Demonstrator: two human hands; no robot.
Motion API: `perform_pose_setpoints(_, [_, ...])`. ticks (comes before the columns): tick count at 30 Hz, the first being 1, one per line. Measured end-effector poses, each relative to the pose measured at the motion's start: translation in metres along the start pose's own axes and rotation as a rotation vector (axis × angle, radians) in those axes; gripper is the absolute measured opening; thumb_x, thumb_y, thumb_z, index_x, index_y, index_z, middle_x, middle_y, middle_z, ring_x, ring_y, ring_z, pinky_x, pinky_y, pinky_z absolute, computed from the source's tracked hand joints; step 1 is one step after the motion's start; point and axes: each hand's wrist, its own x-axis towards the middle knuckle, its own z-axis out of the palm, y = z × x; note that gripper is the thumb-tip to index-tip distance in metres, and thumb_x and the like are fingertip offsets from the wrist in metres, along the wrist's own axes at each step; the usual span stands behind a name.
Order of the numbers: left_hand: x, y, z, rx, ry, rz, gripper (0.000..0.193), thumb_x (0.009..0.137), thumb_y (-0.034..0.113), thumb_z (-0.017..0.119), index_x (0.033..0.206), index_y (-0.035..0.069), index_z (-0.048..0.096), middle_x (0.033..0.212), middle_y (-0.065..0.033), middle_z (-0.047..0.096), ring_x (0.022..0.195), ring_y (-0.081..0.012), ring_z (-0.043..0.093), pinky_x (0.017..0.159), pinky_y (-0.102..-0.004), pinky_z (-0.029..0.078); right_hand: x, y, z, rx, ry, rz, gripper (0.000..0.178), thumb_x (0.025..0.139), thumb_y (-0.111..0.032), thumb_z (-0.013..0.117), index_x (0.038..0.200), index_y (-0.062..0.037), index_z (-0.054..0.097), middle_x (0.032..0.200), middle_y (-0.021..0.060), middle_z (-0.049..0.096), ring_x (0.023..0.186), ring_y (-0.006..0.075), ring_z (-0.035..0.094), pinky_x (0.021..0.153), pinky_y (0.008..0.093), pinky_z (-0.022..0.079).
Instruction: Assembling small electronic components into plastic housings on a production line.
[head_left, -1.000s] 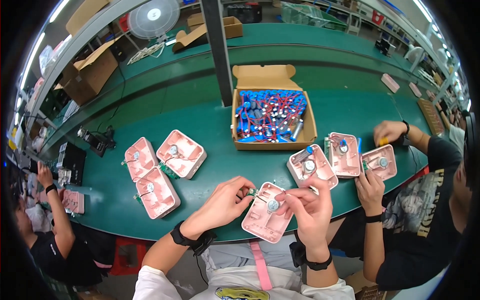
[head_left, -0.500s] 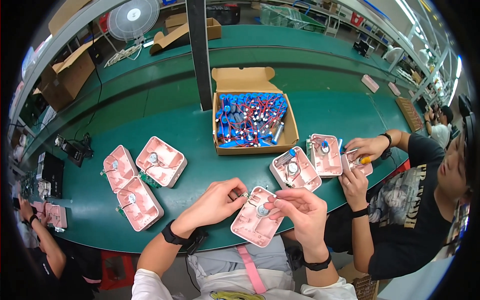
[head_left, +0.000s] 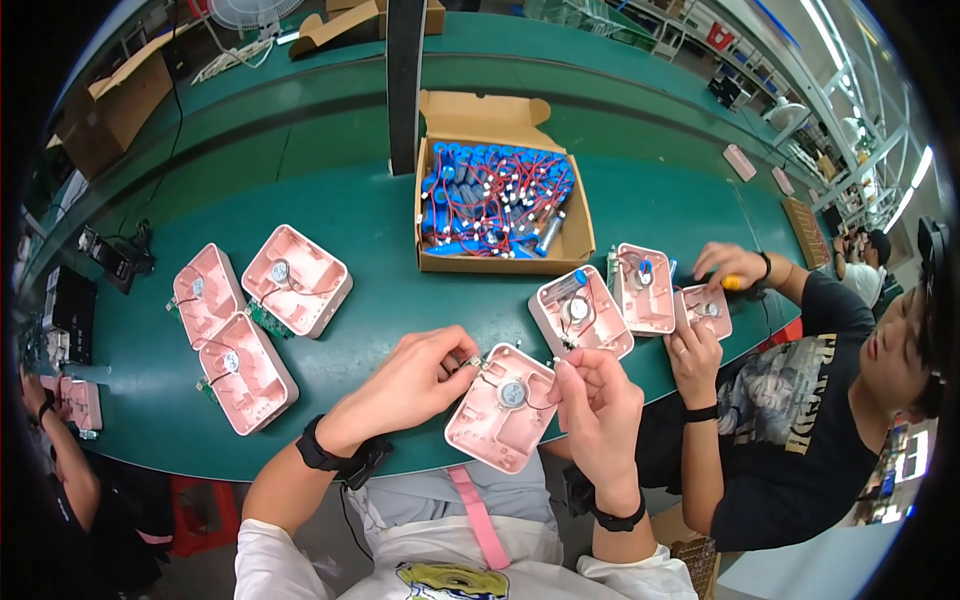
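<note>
A pink plastic housing (head_left: 480,438) lies at the table's near edge in front of me, with a round silver speaker (head_left: 512,393) and thin wires inside. At its upper left corner my left hand (head_left: 412,385) pinches a small green circuit board (head_left: 478,364). My right hand (head_left: 603,400) is over the housing's right side, thumb and fingers closed on a small white wire connector (head_left: 559,362), with its cable running back toward the speaker.
An open cardboard box (head_left: 500,265) of blue batteries (head_left: 500,200) with red wires stands beyond. Several pink housings (head_left: 265,390) sit left; others (head_left: 598,325) sit right. A co-worker's hand (head_left: 695,355) steadies a housing there, the other hand near a yellow-handled tool (head_left: 735,283). A metal post (head_left: 404,90) rises behind.
My right hand has shifted right off the speaker, drawing the connector out to the housing's right edge. My left hand stays at the circuit board. The whole view has tilted downward.
</note>
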Motion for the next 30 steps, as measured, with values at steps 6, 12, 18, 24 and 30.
perform_pose_setpoints(6, [-0.004, -0.004, 0.007, 0.028, 0.035, 0.036, 0.013, 0.094, 0.001, 0.072, 0.099, -0.005, 0.061, 0.096, -0.0121, 0.069, 0.082, -0.0177, 0.07, 0.075, -0.032, 0.061, 0.003, 0.004, 0.012, -0.167, -0.128, 0.078, 0.008, 0.102, -0.001, 0.067, 0.1, 0.0072, 0.066, 0.08, 0.0074, 0.074, 0.066, 0.0057, 0.067, 0.055, 0.0216, 0.049])
perform_pose_setpoints(12, [-0.004, -0.004, 0.011, -0.022, 0.061, 0.068, 0.014, 0.09, -0.004, 0.072, 0.097, -0.005, 0.06, 0.1, -0.0124, 0.069, 0.085, -0.0191, 0.071, 0.078, -0.0333, 0.062, 0.009, 0.016, 0.033, -0.23, -0.228, 0.124, 0.012, 0.099, -0.002, 0.069, 0.096, 0.0092, 0.066, 0.073, 0.0103, 0.073, 0.064, 0.0091, 0.069, 0.055, 0.0257, 0.052])
perform_pose_setpoints(18, [-0.005, -0.005, 0.014, -0.019, 0.103, 0.118, 0.016, 0.088, -0.005, 0.073, 0.097, -0.004, 0.06, 0.1, -0.0121, 0.068, 0.086, -0.019, 0.071, 0.078, -0.0333, 0.063, 0.011, 0.024, 0.039, -0.233, -0.202, 0.072, 0.012, 0.099, -0.001, 0.068, 0.096, 0.0096, 0.065, 0.073, 0.0124, 0.073, 0.063, 0.0119, 0.071, 0.055, 0.0277, 0.054])
perform_pose_setpoints(24, [-0.006, -0.006, 0.018, 0.006, 0.138, 0.148, 0.017, 0.086, -0.006, 0.073, 0.096, -0.004, 0.059, 0.099, -0.0115, 0.068, 0.084, -0.0193, 0.071, 0.074, -0.0326, 0.062, 0.006, 0.034, 0.044, -0.287, -0.139, -0.023, 0.009, 0.098, 0.001, 0.068, 0.095, 0.0091, 0.064, 0.072, 0.0121, 0.073, 0.062, 0.0127, 0.071, 0.054, 0.0285, 0.054])
perform_pose_setpoints(30, [-0.007, -0.005, 0.021, 0.083, 0.175, 0.217, 0.019, 0.084, -0.008, 0.073, 0.094, -0.003, 0.059, 0.096, -0.0124, 0.067, 0.079, -0.0228, 0.071, 0.071, -0.0328, 0.06, 0.005, 0.03, 0.048, -0.298, -0.113, -0.045, 0.006, 0.097, 0.004, 0.067, 0.095, 0.0084, 0.063, 0.071, 0.0129, 0.072, 0.061, 0.013, 0.071, 0.054, 0.0288, 0.053])
